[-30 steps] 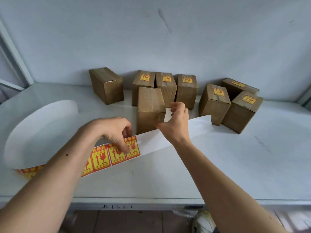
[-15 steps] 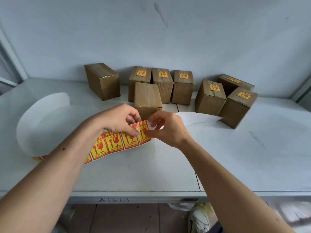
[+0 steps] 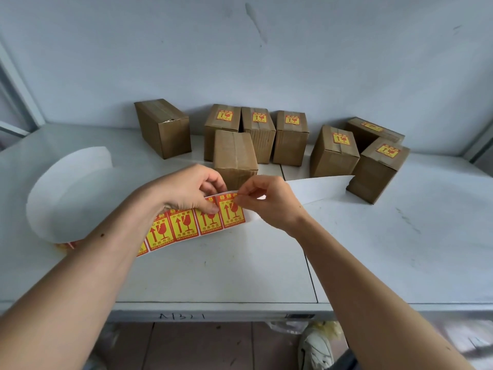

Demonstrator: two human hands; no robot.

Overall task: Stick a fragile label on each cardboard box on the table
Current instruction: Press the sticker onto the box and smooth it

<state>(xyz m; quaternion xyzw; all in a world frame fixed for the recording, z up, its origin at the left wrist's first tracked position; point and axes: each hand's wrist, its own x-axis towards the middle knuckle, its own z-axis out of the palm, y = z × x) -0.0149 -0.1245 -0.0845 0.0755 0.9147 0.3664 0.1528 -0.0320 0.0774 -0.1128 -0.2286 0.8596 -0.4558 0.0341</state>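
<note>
Desk (image 3: 400, 249), white, against pale wall; carries everything.

Backing strip (image 3: 66, 193): long white liner, curls up in a loop at left, spent end trails right toward the boxes. Unused fragile labels (image 3: 184, 225) in a row on it, yellow/red, running under the left forearm.

Boxes, 8 total, grouped at back of desk. Labelled on top, 6: three in the back row (image 3: 257, 126), one to their right (image 3: 336, 148), two at far right (image 3: 378, 166). Unlabelled as far as visible, 2: far-left box (image 3: 165, 129), tilted off-square, and front-centre box (image 3: 234, 156), just behind the hands. Sides facing away not visible.

Left hand (image 3: 192, 190): fingers curled, thumb pressing the strip, holding it steady just beside the end label.

Right hand (image 3: 266, 201): thumb + forefinger pinched at the top corner of the end label (image 3: 230, 212), apparently starting the peel. Label looks mostly on liner.

Progress est.: approx. 6 of 8 done. Left: peel this one, stick it (front-centre box prob. next), then repeat for the far-left box.
</note>
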